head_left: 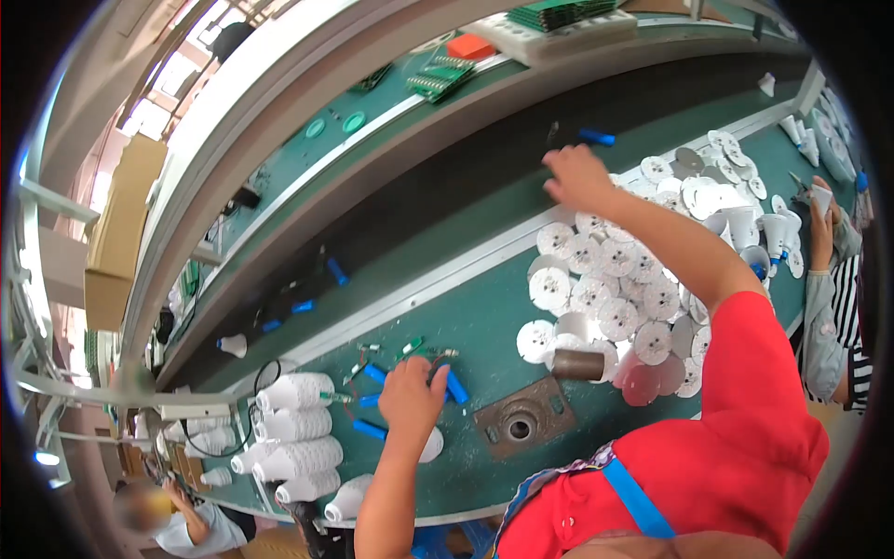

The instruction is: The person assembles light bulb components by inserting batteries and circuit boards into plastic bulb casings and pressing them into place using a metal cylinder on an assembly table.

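My left hand (412, 399) is low over a small group of blue cylindrical cells (456, 386) wired to little green circuit boards (411, 346). Its thumb stands apart from the fingers, and nothing shows gripped in it. Stretched out over the dark conveyor belt (447, 191), my right hand (579, 179) has its fingers apart and holds nothing visible. Beyond its fingertips a blue cell (596, 137) and a small dark piece (554, 132) lie on the belt. Under my right forearm spread many white round discs (618, 318).
Stacked white cup-shaped housings (296, 424) stand at left. A metal fixture with a round hole (523, 418) and a brown cylinder (578, 364) lie in front of me. More blue cells (337, 271) sit on the belt. A co-worker's hand (821, 228) is at right; another person (191, 517) is lower left.
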Tool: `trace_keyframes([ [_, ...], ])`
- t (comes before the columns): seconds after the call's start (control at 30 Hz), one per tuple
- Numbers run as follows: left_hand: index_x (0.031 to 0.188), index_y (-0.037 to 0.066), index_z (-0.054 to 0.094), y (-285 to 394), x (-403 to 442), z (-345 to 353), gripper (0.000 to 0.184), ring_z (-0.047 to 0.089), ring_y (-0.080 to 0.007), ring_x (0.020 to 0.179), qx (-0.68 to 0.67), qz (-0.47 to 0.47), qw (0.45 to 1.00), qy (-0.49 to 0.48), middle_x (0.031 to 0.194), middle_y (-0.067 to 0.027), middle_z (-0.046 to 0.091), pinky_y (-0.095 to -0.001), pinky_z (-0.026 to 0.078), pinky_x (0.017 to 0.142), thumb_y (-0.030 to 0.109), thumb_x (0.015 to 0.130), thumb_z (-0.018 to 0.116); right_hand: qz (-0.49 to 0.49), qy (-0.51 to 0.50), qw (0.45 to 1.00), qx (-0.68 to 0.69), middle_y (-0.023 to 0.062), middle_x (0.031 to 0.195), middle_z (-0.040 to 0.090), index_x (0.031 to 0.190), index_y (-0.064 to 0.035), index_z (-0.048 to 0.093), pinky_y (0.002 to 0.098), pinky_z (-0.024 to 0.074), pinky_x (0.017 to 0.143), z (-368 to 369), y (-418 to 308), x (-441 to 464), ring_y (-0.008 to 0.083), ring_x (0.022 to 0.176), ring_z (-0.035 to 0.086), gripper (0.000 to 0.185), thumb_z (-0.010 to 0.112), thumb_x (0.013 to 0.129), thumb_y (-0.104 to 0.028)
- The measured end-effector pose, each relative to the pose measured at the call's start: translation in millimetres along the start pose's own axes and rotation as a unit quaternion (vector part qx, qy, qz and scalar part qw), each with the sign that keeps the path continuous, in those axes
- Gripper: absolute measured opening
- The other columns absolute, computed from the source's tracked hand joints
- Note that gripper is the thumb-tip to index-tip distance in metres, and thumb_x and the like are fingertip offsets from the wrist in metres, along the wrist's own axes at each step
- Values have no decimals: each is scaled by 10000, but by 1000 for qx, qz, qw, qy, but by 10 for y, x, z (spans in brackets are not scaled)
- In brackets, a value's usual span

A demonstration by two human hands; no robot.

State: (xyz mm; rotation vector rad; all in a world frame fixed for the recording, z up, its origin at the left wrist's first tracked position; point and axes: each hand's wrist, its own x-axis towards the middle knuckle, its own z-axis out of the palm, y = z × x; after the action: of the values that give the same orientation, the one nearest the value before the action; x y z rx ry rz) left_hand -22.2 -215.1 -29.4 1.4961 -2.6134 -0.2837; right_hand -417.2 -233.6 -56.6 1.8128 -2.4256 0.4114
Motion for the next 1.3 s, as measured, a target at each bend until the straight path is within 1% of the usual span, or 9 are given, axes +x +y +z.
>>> trace_keyframes([
  [0.17,858,80,599,177,15,-223,254,570,-250,759,-18,21,1000,12,782,-54,607,-374,446,638,279,732,695,183,72,974,-112,122,1022,568,1040,-55,536,448,469,804,296,757,264,292,1010,533,380,650,735,-250],
  [0.27,872,73,598,210,1,-308,241,569,-255,767,-33,67,997,35,805,-64,609,-375,448,653,242,732,697,136,-5,983,-127,131,1000,581,1036,-40,531,437,471,813,345,905,366,307,963,562,373,634,738,-239],
  [0.47,1019,34,575,332,-104,-432,274,592,-199,900,-220,21,975,-22,965,-95,616,-296,471,749,189,805,650,119,13,963,240,179,831,620,905,1,552,386,481,719,-33,424,199,309,782,617,287,609,714,-205],
  [0.63,1247,30,416,649,-191,-459,381,584,-214,936,-551,-85,826,-90,1144,-126,554,-295,477,762,182,911,514,-20,-111,871,477,51,693,551,908,-26,481,244,432,528,-805,-599,-581,94,595,518,170,584,788,-91],
  [0.73,1243,35,416,812,-342,-490,350,580,-183,886,-734,-181,652,-60,1131,-118,550,-288,479,703,168,926,483,-108,-172,848,490,40,708,552,908,-24,489,233,435,535,-1017,-1069,-1082,80,595,520,181,597,775,-84],
  [0.83,1204,39,452,768,-609,-454,306,568,-132,775,-774,-166,609,-51,1025,-92,579,-244,460,613,165,928,485,-165,-237,830,477,116,759,586,973,-11,492,295,462,623,-1117,-1382,-1541,173,672,573,286,618,765,-161],
  [0.97,1115,28,508,669,-1083,-346,237,519,-73,649,-705,-149,693,-36,839,-23,581,-184,404,536,126,900,525,-45,-389,604,694,49,750,561,1100,-34,449,253,455,612,-1044,-1615,-2047,110,671,553,331,574,812,-138],
  [1.07,1064,18,525,713,-1418,-370,205,511,-58,672,-601,-99,792,-36,844,-20,586,-185,404,558,71,869,555,-20,-473,595,650,39,797,551,1160,-33,447,270,449,600,-920,-1705,-2238,133,686,553,332,528,879,-190],
  [1.3,1053,17,511,756,-1950,-158,218,533,-58,710,-627,-98,773,-24,874,-23,603,-187,421,604,41,846,576,-180,-418,735,503,70,688,617,1018,-28,519,297,443,564,-1102,-1790,-2548,141,638,589,209,538,879,-184],
])
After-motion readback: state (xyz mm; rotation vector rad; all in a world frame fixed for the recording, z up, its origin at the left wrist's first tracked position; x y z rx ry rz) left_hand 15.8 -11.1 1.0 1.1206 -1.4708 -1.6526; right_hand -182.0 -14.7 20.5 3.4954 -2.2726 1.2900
